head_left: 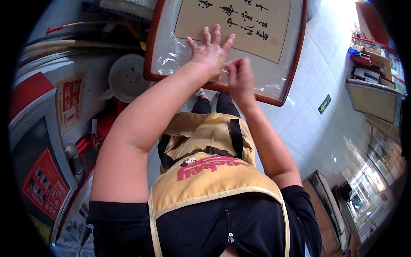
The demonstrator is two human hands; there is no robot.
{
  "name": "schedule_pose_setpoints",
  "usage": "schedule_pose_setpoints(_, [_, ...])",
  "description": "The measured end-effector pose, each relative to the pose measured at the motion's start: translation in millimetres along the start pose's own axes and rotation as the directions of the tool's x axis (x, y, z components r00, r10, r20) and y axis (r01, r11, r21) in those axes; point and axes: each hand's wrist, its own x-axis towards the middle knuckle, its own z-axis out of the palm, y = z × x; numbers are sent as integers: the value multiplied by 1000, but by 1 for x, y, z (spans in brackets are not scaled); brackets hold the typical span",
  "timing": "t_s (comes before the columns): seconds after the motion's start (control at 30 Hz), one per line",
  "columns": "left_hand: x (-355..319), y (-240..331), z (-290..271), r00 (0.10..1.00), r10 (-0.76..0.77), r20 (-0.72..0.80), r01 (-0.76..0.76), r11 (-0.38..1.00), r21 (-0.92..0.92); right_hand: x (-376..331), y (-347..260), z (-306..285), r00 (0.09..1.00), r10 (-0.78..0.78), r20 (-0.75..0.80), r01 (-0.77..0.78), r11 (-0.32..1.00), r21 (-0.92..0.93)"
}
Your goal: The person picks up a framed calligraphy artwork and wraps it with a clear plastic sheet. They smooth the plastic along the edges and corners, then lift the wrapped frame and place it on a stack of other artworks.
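Observation:
A framed sheet of calligraphy with a reddish-brown wooden frame lies in front of me, and clear plastic film covers its face in wrinkles. My left hand is open, its fingers spread flat on the film over the sheet's lower left part. Close to its wrist, my right hand is above the near edge of the frame. Its fingers are curled together and blurred by motion; whatever they pinch, if anything, cannot be made out.
A whitish round bucket stands left of the frame, near long curved poles. Pale floor tiles bear a green arrow sign. A cabinet with items on top stands at right. Red fire-equipment signs are at left.

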Motion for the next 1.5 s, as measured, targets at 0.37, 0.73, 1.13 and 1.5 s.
schedule_pose_setpoints(0.37, [-3,-37,6,981,134,-137,-151,981,-122,-76,57,-221,853,342,-394,-365,931,17])
schedule_pose_setpoints(0.73, [-14,-30,37,881,169,-441,-278,941,-194,-17,1,-75,907,-256,334,381,838,-391])
schedule_pose_setpoints(1.13, [4,-9,25,993,-22,-120,9,994,-108,17,3,-49,672,-292,681,694,568,-441])
schedule_pose_setpoints(1.5, [3,-3,14,998,-36,-54,32,998,-60,8,15,-34,893,-311,326,427,815,-391])
